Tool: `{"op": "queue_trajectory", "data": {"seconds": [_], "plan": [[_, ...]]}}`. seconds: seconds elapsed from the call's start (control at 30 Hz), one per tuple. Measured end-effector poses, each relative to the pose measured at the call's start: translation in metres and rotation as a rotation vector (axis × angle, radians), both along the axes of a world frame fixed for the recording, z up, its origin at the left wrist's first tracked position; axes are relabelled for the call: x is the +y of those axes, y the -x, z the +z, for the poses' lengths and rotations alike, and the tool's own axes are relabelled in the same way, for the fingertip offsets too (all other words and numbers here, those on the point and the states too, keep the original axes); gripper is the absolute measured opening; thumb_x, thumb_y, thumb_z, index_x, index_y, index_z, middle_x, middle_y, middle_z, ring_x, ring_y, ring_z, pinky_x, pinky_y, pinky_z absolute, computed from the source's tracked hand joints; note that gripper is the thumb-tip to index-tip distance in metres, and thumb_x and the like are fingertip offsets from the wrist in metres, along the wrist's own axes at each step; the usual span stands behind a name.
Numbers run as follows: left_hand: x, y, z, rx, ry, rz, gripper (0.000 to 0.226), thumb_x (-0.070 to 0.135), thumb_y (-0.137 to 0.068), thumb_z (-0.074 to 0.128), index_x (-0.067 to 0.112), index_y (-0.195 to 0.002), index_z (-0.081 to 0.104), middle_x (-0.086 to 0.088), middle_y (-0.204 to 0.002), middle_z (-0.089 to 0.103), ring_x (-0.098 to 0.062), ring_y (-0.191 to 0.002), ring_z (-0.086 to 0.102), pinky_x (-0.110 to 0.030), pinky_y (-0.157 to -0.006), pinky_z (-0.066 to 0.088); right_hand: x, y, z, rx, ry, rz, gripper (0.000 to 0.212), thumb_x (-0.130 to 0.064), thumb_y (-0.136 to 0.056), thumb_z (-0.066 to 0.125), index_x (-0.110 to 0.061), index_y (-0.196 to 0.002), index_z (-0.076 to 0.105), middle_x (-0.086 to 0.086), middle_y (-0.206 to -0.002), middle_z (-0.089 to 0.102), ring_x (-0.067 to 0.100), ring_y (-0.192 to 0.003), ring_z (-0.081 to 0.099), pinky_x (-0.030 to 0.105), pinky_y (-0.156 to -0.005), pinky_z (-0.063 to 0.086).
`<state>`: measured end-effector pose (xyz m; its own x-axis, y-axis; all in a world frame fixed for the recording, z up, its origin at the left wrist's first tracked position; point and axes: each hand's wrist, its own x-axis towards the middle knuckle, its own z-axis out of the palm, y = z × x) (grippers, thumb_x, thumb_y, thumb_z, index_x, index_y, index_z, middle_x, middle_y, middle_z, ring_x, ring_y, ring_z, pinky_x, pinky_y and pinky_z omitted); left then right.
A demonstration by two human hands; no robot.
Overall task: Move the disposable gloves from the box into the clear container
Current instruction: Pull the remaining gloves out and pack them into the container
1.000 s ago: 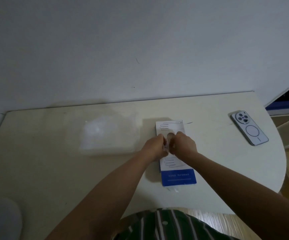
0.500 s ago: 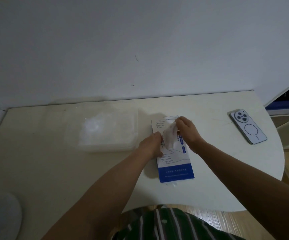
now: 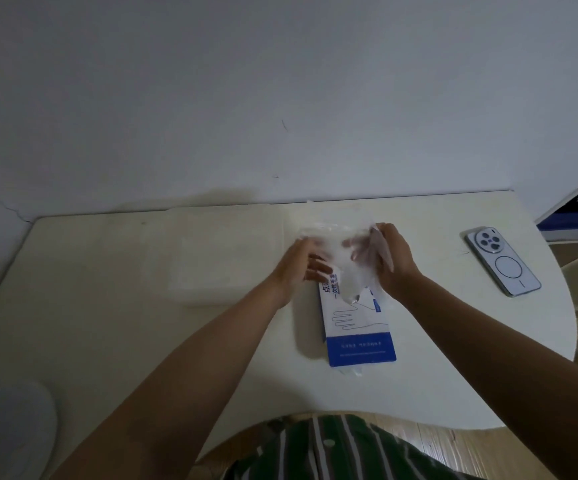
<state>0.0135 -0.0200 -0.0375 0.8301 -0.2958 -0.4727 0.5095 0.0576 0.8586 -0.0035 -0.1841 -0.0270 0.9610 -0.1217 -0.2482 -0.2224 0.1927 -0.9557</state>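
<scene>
One disposable glove (image 3: 344, 254) is now out of the box (image 3: 358, 327): half a second ago it was a small wad at the slot, and now it hangs spread open over the box's far end. The left hand (image 3: 299, 263) and right hand (image 3: 396, 259) each pinch an edge, forearms converging. The clear container (image 3: 225, 258) sits just left on the surface (image 3: 107, 323), probably the next stop.

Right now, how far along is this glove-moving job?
Early, it seems. Done: one thin glove is out of the box. In hand: the left hand and right hand hold it spread above the box. Remaining: carrying it to the clear container on the left, not yet done; whether gloves already lie inside is too hazy to tell.
</scene>
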Motion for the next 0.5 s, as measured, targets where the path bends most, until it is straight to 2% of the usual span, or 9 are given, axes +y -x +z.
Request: {"op": "queue_trajectory", "data": {"seconds": [0.07, 0.13, 0.23, 0.3, 0.33, 0.4, 0.43, 0.47, 0.5], "plan": [[0.003, -0.004, 0.009, -0.076, 0.072, 0.136, 0.036, 0.035, -0.085, 0.051, 0.009, -0.108, 0.059, -0.009, -0.091, 0.064, -0.022, -0.077, 0.062, -0.033, -0.066, 0.054, 0.002, 0.001, -0.005, -0.021, 0.038, 0.011, 0.031, -0.017, -0.094, 0.039, -0.004, -0.072, 0.057, 0.006, -0.063, 0.069, 0.033, -0.072, 0.06, 0.043, -0.078, 0.052], [0.007, -0.007, 0.015, -0.219, -0.027, 0.204, 0.036, 0.041, -0.081, 0.062, 0.011, -0.101, 0.064, -0.005, -0.087, 0.067, -0.014, -0.076, 0.064, -0.027, -0.066, 0.053, 0.004, 0.0, -0.007, -0.085, 0.087, 0.057, 0.03, -0.035, -0.081, 0.05, -0.006, -0.076, 0.057, 0.003, -0.065, 0.071, 0.026, -0.069, 0.064, 0.037, -0.074, 0.052], [0.015, -0.012, 0.017, -0.325, -0.14, 0.276, 0.013, 0.026, -0.084, 0.07, 0.013, -0.086, 0.068, -0.003, -0.075, 0.069, -0.006, -0.062, 0.063, -0.019, -0.058, 0.05, 0.012, -0.004, -0.006, -0.084, 0.163, 0.135, 0.03, -0.038, -0.076, 0.051, -0.012, -0.072, 0.065, 0.003, -0.067, 0.071, 0.03, -0.071, 0.064, 0.038, -0.074, 0.052], [0.024, -0.014, 0.017, -0.348, -0.163, 0.296, 0.006, 0.012, -0.09, 0.065, 0.007, -0.09, 0.067, -0.006, -0.07, 0.066, -0.004, -0.057, 0.062, -0.018, -0.057, 0.05, 0.018, -0.007, -0.004, 0.005, 0.013, 0.18, 0.031, -0.03, -0.084, 0.048, -0.012, -0.07, 0.069, 0.009, -0.07, 0.072, 0.024, -0.063, 0.063, 0.033, -0.066, 0.05], [0.03, -0.014, 0.015, -0.361, -0.186, 0.305, 0.006, 0.01, -0.091, 0.063, 0.005, -0.091, 0.066, -0.006, -0.068, 0.064, -0.005, -0.056, 0.061, -0.019, -0.057, 0.05, 0.02, -0.008, -0.003, 0.051, -0.125, 0.196, 0.037, -0.036, -0.089, 0.047, -0.013, -0.072, 0.07, 0.012, -0.075, 0.072, 0.021, -0.062, 0.064, 0.03, -0.064, 0.05], [0.044, -0.015, 0.012, -0.39, -0.258, 0.308, 0.005, 0.009, -0.092, 0.062, 0.008, -0.09, 0.066, -0.005, -0.064, 0.063, -0.007, -0.054, 0.06, -0.022, -0.057, 0.051, 0.022, -0.012, -0.002, 0.11, -0.27, 0.177, 0.059, -0.062, -0.086, 0.041, -0.009, -0.098, 0.064, 0.021, -0.097, 0.071, 0.028, -0.076, 0.068, 0.036, -0.074, 0.054], [0.052, -0.016, 0.011, -0.393, -0.292, 0.295, 0.006, 0.008, -0.092, 0.061, 0.01, -0.088, 0.066, -0.004, -0.064, 0.064, -0.008, -0.053, 0.06, -0.022, -0.056, 0.05, 0.025, -0.015, -0.002, 0.118, -0.264, 0.193, 0.07, -0.07, -0.08, 0.045, -0.008, -0.112, 0.056, 0.022, -0.108, 0.068, 0.033, -0.086, 0.067, 0.042, -0.081, 0.053], [0.059, -0.015, 0.011, -0.378, -0.305, 0.272, 0.01, 0.006, -0.092, 0.06, 0.012, -0.087, 0.065, -0.004, -0.065, 0.065, -0.008, -0.051, 0.059, -0.021, -0.054, 0.05, 0.028, -0.016, -0.002, 0.117, -0.212, 0.241, 0.077, -0.07, -0.076, 0.056, -0.007, -0.12, 0.05, 0.02, -0.114, 0.066, 0.035, -0.094, 0.066, 0.045, -0.084, 0.054], [0.065, -0.015, 0.01, -0.341, -0.286, 0.245, 0.014, 0.002, -0.093, 0.057, 0.013, -0.087, 0.064, -0.006, -0.067, 0.066, -0.009, -0.051, 0.059, -0.021, -0.052, 0.05, 0.031, -0.017, -0.003, 0.119, -0.125, 0.286, 0.076, -0.058, -0.077, 0.068, -0.006, -0.127, 0.045, 0.02, -0.117, 0.064, 0.035, -0.097, 0.066, 0.045, -0.084, 0.055]]}}
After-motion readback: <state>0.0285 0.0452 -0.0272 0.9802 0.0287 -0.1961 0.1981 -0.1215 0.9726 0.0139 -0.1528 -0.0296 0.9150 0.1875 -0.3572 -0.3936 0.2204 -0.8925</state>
